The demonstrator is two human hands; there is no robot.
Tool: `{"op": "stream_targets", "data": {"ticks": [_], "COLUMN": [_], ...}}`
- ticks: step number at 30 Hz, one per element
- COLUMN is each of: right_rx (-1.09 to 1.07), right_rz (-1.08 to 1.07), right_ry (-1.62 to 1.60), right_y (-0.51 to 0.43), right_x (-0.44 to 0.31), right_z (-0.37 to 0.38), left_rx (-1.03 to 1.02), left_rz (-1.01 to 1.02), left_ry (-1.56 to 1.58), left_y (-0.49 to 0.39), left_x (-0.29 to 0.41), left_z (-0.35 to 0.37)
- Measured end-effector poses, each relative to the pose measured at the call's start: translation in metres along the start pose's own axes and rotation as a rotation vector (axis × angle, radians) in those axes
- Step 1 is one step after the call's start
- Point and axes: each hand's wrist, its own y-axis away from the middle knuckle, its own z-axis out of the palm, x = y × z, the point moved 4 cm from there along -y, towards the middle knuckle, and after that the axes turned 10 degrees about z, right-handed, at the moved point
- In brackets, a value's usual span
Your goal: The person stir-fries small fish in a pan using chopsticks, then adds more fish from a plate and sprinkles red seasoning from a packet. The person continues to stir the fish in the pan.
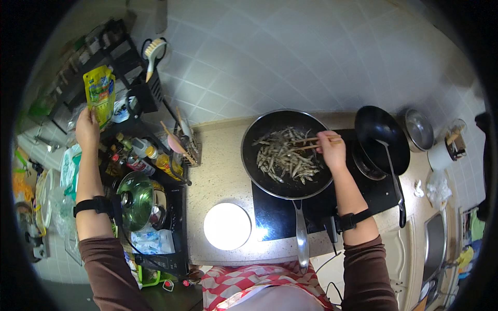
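Note:
My left hand [88, 126] grips the lower edge of a yellow-green plastic pouch [100, 93], held up in front of the black rack at the left. In my right hand [332, 149] is a pair of wooden chopsticks [307, 147], their tips among the small fish [288, 157] in a frying pan [268, 186]. The fish lie in a loose heap over the middle of the pan. The pan sits on a black glass cooktop [274, 221], its metal handle [301, 237] pointing towards me.
A white round plate [227, 226] lies on the speckled counter [210, 175]. To the right, a black wok [373, 132] holds a metal spatula [393, 175]. Oil and sauce bottles [165, 161] stand in the black rack [148, 93]. Below them is a glass-lidded pot [136, 202]. A sink [435, 237] is at far right.

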Motion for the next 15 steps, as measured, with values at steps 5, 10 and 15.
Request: {"op": "stream_targets", "data": {"ticks": [5, 10, 15], "right_rx": [-0.259, -0.047, -0.001], "right_rz": [-0.068, 0.011, -0.279], "right_ry": [0.087, 0.312, 0.205], "right_y": [0.068, 0.061, 0.011], "right_x": [-0.024, -0.043, -0.047], "right_z": [0.052, 0.029, 0.019], "left_rx": [0.031, -0.088, -0.151], "left_rz": [0.047, -0.124, -0.037], "left_ry": [0.077, 0.321, 0.276], "left_y": [-0.023, -0.018, -0.015], "left_x": [0.031, 0.034, 0.018], "left_z": [0.055, 0.094, 0.095]}}
